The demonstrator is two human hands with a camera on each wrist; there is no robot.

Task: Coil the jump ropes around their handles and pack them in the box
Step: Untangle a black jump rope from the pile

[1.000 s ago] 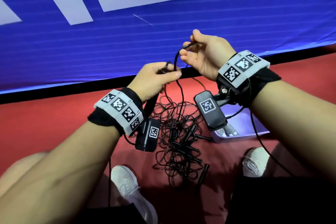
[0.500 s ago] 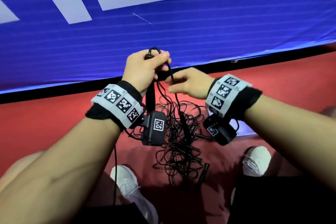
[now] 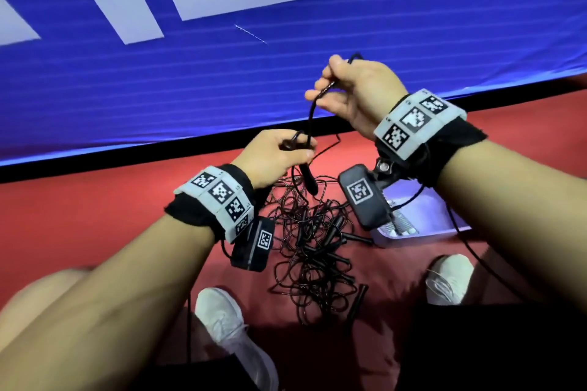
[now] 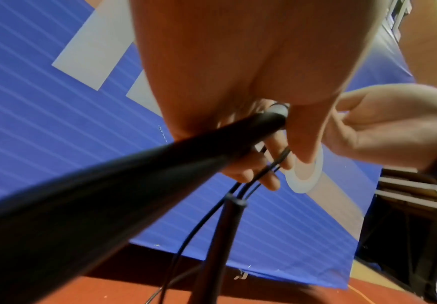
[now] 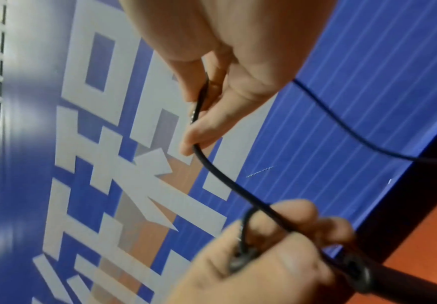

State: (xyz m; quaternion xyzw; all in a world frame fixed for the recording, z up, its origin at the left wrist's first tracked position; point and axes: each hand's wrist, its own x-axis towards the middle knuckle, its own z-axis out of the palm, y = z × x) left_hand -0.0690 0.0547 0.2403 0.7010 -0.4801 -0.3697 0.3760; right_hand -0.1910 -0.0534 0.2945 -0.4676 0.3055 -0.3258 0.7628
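Blue banner (image 3: 286, 73) upright behind red floor (image 3: 95, 216). Tangled jump ropes (image 3: 311, 251) heaped on floor before banner, box (image 3: 422, 232) just beside heap. Right hand (image 3: 355, 92) raised against banner, palm inward, fingers pinching rope cord (image 5: 225, 174). Left hand (image 3: 273, 159) lower, above heap, fist curled round black handle (image 4: 160, 164), handle pointing down.

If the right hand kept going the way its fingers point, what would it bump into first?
Probably the blue banner. The right hand, pinching the black rope, points its fingers left and away, with nothing between in the head view. Depth is unclear, so how near the banner stands cannot be told.
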